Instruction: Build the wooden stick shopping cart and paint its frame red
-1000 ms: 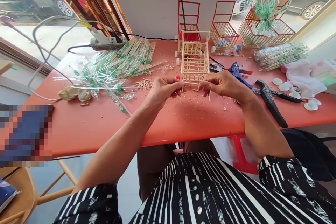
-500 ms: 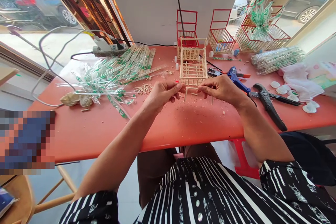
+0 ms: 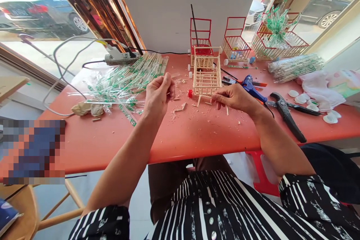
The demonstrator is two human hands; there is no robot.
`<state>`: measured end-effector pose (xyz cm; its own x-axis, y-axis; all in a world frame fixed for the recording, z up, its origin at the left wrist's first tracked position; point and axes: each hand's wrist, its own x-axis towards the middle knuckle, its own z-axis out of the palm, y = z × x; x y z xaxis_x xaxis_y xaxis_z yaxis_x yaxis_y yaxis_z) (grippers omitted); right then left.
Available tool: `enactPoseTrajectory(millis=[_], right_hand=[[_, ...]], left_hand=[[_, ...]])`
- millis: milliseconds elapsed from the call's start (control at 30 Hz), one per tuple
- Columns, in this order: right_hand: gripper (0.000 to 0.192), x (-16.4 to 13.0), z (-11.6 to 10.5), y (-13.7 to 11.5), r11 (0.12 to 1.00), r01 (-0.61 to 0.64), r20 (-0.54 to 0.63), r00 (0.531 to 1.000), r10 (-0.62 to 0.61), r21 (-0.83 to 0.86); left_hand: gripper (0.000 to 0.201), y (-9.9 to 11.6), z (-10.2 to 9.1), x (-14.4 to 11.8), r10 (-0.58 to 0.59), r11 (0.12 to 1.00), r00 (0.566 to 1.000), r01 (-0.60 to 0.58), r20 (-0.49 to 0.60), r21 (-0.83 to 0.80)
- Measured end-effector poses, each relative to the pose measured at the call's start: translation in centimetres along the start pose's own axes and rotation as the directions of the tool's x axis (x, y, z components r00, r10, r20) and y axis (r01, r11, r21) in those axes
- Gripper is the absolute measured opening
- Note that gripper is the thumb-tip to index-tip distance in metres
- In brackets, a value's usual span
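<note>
My right hand (image 3: pixel 234 99) pinches a short wooden stick piece (image 3: pixel 206 96) just in front of the small wooden cart (image 3: pixel 206 77). Shorter stick bits point down near the piece's left end and below my fingers; whether they are joined to it I cannot tell. My left hand (image 3: pixel 159 93) is raised to the left of the cart with thumb and fingers pressed together. What it holds, if anything, is hidden. The cart is built of pale sticks, with white wheels at its left and a red cap (image 3: pixel 190 93) by its near left corner.
Wrapped chopsticks (image 3: pixel 152 63) and torn wrappers lie at left. Finished red-trimmed carts (image 3: pixel 237 47) stand along the wall. A blue glue gun (image 3: pixel 249 84), black-handled cutters (image 3: pixel 288 118) and white discs (image 3: pixel 332 117) are at right. Stick offcuts (image 3: pixel 180 108) and crumbs litter the red table (image 3: pixel 197 140).
My left hand has moved left and up, away from the stick piece and my right hand. My right hand stays in front of the cart. The red cap and offcuts now show more.
</note>
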<state>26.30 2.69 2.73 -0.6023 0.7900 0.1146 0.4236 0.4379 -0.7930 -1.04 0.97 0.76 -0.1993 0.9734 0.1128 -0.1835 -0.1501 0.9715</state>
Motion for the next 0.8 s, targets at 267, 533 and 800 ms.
enactPoseTrajectory(millis=[267, 533, 800], right_hand=[[0.061, 0.1, 0.2, -0.2, 0.981, -0.095, 0.087, 0.993, 0.081, 0.169], [0.065, 0.1, 0.4, -0.3, 0.942, -0.177, 0.117, 0.982, 0.15, 0.286], [0.061, 0.3, 0.4, 0.5, 0.846, -0.313, 0.301, 0.934, 0.192, 0.431]], left_hand=[[0.036, -2.3, 1.3, -1.2, -0.035, 0.998, 0.965, 0.018, 0.261, 0.068], [0.046, -2.7, 2.4, -2.0, -0.01, 0.992, 0.977, -0.017, 0.211, 0.127], [0.048, -2.7, 2.7, -2.2, -0.042, 0.997, 0.962, 0.022, 0.27, 0.076]])
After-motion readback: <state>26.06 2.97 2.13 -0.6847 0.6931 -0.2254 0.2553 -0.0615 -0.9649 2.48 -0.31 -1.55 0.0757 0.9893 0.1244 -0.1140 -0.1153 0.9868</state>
